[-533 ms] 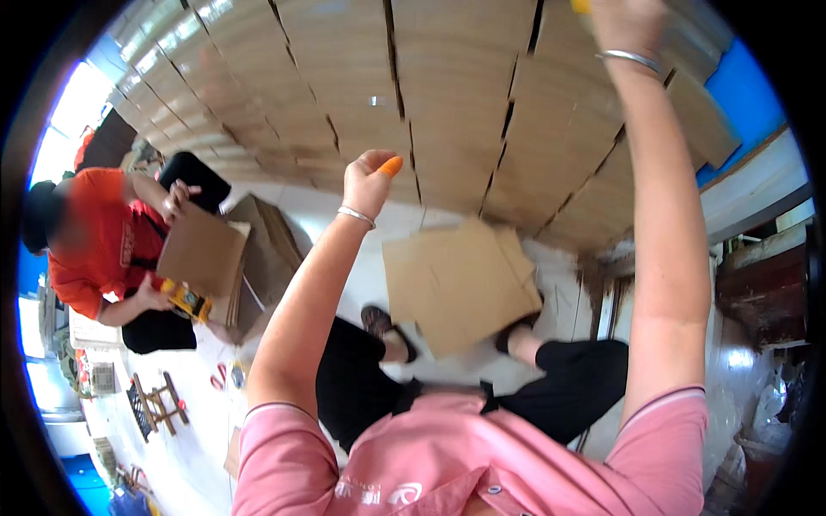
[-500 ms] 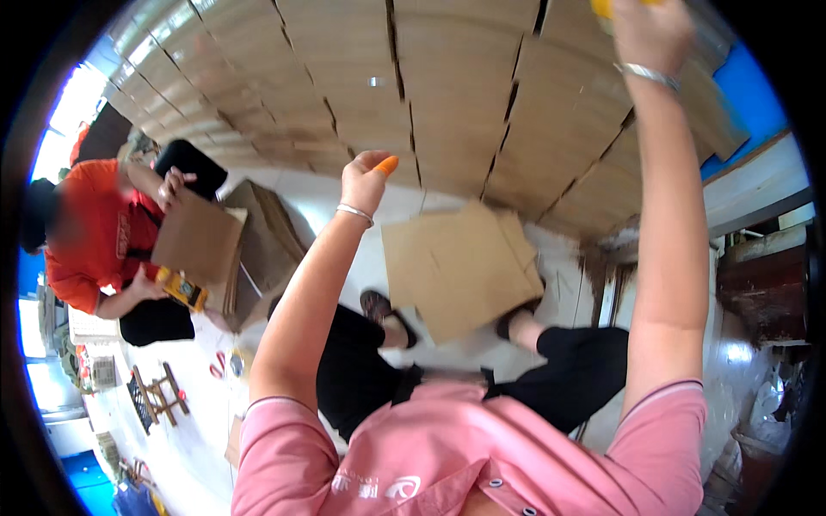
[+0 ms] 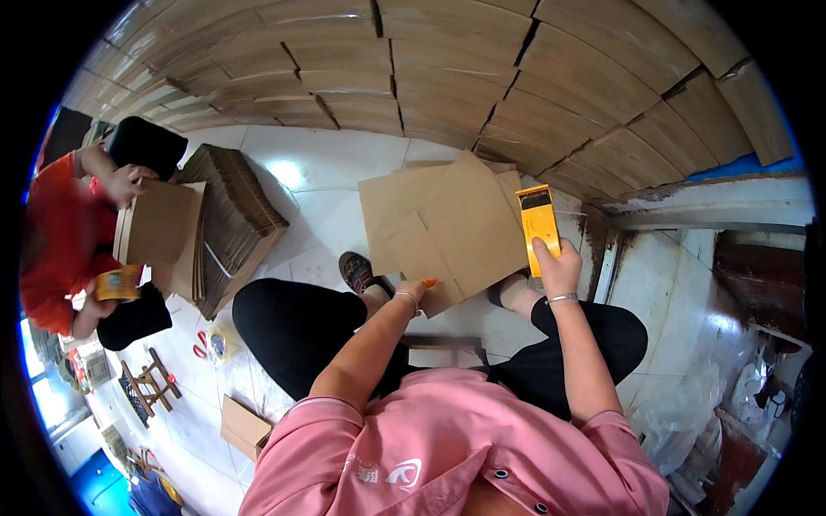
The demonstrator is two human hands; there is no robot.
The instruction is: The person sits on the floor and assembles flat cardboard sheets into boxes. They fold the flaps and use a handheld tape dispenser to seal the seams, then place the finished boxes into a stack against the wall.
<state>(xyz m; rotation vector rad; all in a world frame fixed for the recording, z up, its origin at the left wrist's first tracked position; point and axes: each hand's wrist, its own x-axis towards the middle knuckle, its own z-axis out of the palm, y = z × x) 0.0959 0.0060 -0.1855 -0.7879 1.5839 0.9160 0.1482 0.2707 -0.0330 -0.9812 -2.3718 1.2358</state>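
Note:
Flat brown cardboard sheets (image 3: 439,228) lie in a loose pile on the floor between my feet. My left hand (image 3: 413,291), an orange cover on one fingertip, pinches the near edge of the cardboard; some of its fingers are hidden. My right hand (image 3: 559,265) is closed around the lower end of a yellow, flat, box-shaped hand tool (image 3: 537,224) with a dark opening near its top. The tool is held upright just beyond the pile's right edge.
Stacked cartons (image 3: 456,86) form a wall at the back. A person in an orange top (image 3: 60,232) at left holds a carton and a yellow tool beside bundled cardboard (image 3: 232,215). Red scissors (image 3: 200,346), a tape roll (image 3: 218,342) and plastic bags (image 3: 688,400) lie around.
Both hands have come down from the carton wall: my left to the cardboard's near edge, my right, with the yellow tool, beside the pile. My view has shifted, and my knees are farther apart.

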